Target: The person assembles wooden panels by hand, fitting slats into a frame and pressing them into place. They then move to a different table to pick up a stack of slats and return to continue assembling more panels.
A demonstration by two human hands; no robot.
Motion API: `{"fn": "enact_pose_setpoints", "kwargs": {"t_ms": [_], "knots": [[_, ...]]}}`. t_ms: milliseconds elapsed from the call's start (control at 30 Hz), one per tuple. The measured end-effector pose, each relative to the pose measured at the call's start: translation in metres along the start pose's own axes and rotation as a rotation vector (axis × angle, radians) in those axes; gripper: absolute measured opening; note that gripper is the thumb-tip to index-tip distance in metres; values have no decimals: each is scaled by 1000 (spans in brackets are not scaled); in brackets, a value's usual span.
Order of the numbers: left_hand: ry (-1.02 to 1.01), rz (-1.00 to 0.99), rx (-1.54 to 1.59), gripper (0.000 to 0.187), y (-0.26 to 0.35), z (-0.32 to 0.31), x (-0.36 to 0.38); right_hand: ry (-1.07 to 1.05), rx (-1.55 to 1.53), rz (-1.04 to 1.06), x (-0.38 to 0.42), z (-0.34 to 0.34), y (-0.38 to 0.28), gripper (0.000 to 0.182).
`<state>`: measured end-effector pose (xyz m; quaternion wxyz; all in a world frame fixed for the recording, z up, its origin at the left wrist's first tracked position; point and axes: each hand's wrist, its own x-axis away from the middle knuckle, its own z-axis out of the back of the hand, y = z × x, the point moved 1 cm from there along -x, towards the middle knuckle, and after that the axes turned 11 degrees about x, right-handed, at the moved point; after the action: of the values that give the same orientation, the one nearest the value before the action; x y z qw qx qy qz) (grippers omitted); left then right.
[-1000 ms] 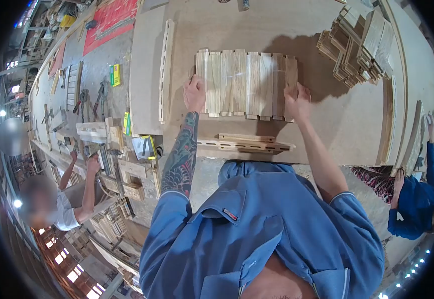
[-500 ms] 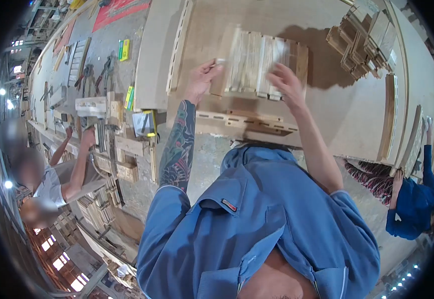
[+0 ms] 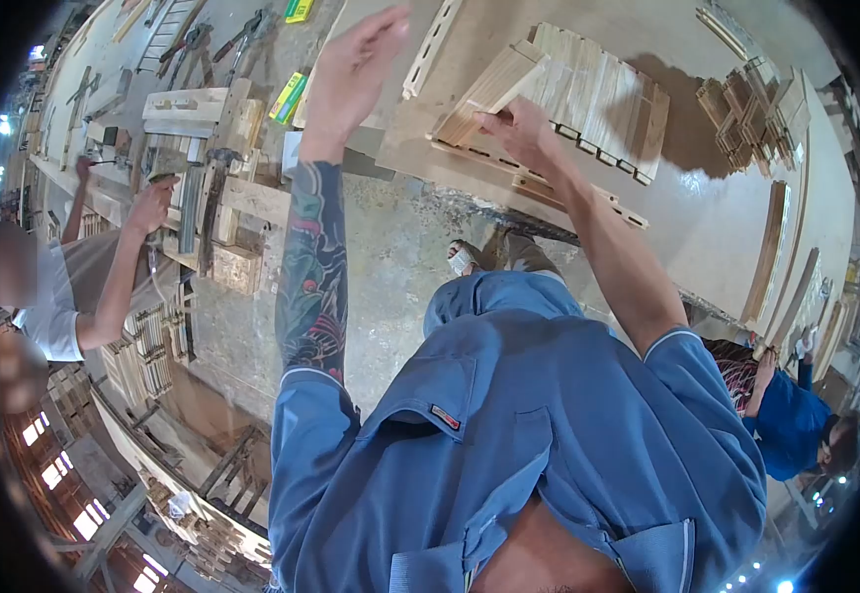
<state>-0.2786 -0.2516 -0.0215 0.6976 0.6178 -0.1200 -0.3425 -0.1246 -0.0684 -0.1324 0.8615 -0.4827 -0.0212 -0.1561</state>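
My right hand is at the near end of a pale wooden board, its fingers bent against the wood. This board lies tilted at the left end of a row of grooved wooden slats set side by side on the workbench. My left hand is raised left of the bench's boards, slightly blurred, with its fingers stretched out and nothing visible in them. Below the row, slotted wooden strips run along the bench's front edge.
A stack of wooden pieces stands at the right of the bench. On the left are a hammer, wooden frames and a yellow-green box. One co-worker works at left, another at right.
My left hand has moved left and up, away from the row. My right hand has shifted left to the tilted board. The view has turned, so the bench appears slanted.
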Motion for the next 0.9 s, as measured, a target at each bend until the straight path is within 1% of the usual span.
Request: {"fn": "enact_pose_setpoints", "kwargs": {"t_ms": [33,67,100,167,200,267,300,367,400,467,500,567,600,633,700,733,767,800,833,867,900], "knots": [[2,0,8,40,12,-6,-4,17,167,-12,0,1,-9,31],[-22,-91,7,38,27,-16,-9,16,279,16,4,1,-20,30],[-47,-181,8,37,42,-28,-14,18,287,9,9,-2,-33,30],[-163,-421,0,41,75,-49,-23,47,402,30,16,-7,-51,24],[-164,-417,10,41,69,-63,-20,45,407,20,16,-12,-39,24],[-346,-371,-417,45,44,-85,-19,172,365,298,8,-28,-6,22],[-350,-364,-412,45,47,-84,-19,167,364,290,9,-28,-8,22],[-622,104,-539,34,58,-85,-11,328,94,438,18,-27,-20,22],[-629,115,-531,34,54,-86,-8,320,92,425,17,-35,-10,22],[-574,132,-661,31,43,-86,-1,155,53,273,20,-53,17,21],[-582,130,-652,31,41,-88,6,158,57,262,25,-50,10,21],[-384,-76,-578,39,41,-87,10,276,33,255,25,-39,-9,20],[-407,-48,-631,37,45,-88,9,75,34,176,25,-27,-1,27],[-420,-62,-630,37,46,-89,8,93,33,171,21,-13,11,27],[-413,-108,-697,35,46,-88,3,-147,12,291,-1,14,38,36],[-415,-121,-697,35,49,-88,2,-177,368,27,-18,34,46,50],[-436,-59,-698,38,52,-88,1,-167,370,28,-34,26,65,50],[-458,5,-700,42,54,-88,0,132,708,-67,-49,2,91,56],[-461,-2,-705,42,56,-87,-2,440,1034,-167,-60,-18,104,63],[-453,-60,-716,42,60,-85,-5,446,1027,-171,-68,-33,99,63],[-442,-118,-728,43,66,-85,-7,402,945,-74,-78,-47,90,70]]}}
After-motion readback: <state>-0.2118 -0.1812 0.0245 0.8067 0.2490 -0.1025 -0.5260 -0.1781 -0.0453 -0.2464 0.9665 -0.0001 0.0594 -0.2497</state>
